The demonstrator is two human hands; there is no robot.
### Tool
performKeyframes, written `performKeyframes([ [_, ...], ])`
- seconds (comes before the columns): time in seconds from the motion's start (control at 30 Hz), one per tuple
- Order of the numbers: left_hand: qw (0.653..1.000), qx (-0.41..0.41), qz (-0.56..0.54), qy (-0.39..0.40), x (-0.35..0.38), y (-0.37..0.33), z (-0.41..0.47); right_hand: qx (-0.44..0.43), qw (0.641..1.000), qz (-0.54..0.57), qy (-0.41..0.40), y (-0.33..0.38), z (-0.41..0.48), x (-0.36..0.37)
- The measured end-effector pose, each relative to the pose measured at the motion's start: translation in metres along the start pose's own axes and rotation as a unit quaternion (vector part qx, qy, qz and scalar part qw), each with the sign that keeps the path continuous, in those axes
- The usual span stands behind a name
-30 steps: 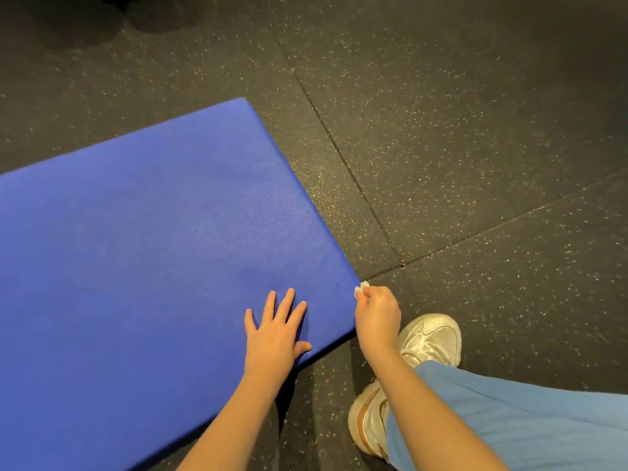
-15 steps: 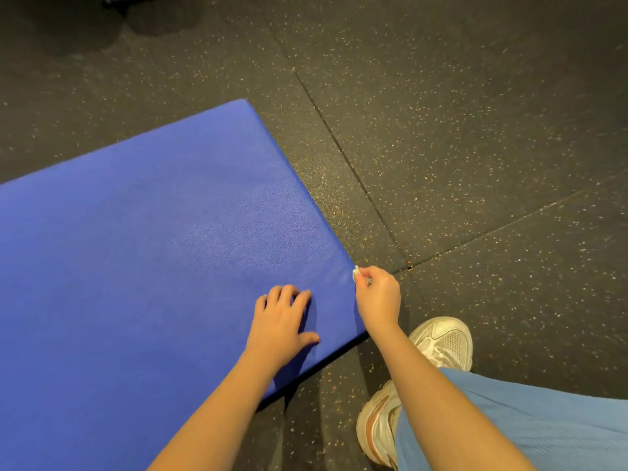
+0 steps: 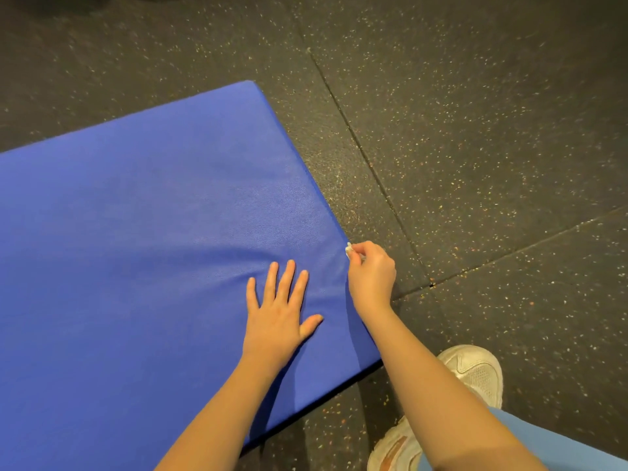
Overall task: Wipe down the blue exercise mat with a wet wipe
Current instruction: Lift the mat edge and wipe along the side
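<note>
1. right hand (image 3: pixel 372 277): fingers curled, pinching a small bunched wet wipe (image 3: pixel 349 250). only a white scrap shows past the fingertips, set against the mat's right edge.
2. left hand (image 3: pixel 278 314): flat, fingers straight and spread, palm down on the mat just beside that edge. grasps nothing.
3. blue exercise mat (image 3: pixel 153 215): lies flat on the speckled rubber floor (image 3: pixel 475 130), its near right corner close to a white shoe (image 3: pixel 475 372).
4. mat handling (judged): the cover creases round the left palm, so it is padded and soft. the fine-grained skin may go slick when wet. it is likely light enough to creep, hence the bracing palm.
5. wipe handling (judged): limp, thin and light. best taken bunched between thumb and fingertips. edge work needs a firm pinch.
</note>
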State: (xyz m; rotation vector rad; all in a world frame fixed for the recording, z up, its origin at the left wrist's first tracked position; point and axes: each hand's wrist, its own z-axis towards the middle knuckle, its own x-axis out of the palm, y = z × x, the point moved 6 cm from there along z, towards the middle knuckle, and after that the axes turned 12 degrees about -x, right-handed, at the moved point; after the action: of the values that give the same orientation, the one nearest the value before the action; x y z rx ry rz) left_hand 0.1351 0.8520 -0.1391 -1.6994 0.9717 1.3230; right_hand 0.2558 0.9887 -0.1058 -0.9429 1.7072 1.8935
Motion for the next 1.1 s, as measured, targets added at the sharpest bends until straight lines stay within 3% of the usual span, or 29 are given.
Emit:
performKeyframes([
  [0.33, 1.0, -0.001, 0.0, -0.003, -0.001, 0.0, 0.0, -0.022, 0.998, -0.037, 0.049, 0.005, 0.014, 0.008],
  [0.6, 0.996, -0.044, -0.041, -0.068, -0.025, 0.024, 0.051, -0.015, 0.999, 0.015, -0.024, 0.0, 0.005, 0.01],
  [1.1, 0.996, -0.066, -0.04, -0.043, -0.02, 0.03, 0.065, -0.094, 0.994, 0.047, 0.002, 0.056, 0.113, 0.076],
])
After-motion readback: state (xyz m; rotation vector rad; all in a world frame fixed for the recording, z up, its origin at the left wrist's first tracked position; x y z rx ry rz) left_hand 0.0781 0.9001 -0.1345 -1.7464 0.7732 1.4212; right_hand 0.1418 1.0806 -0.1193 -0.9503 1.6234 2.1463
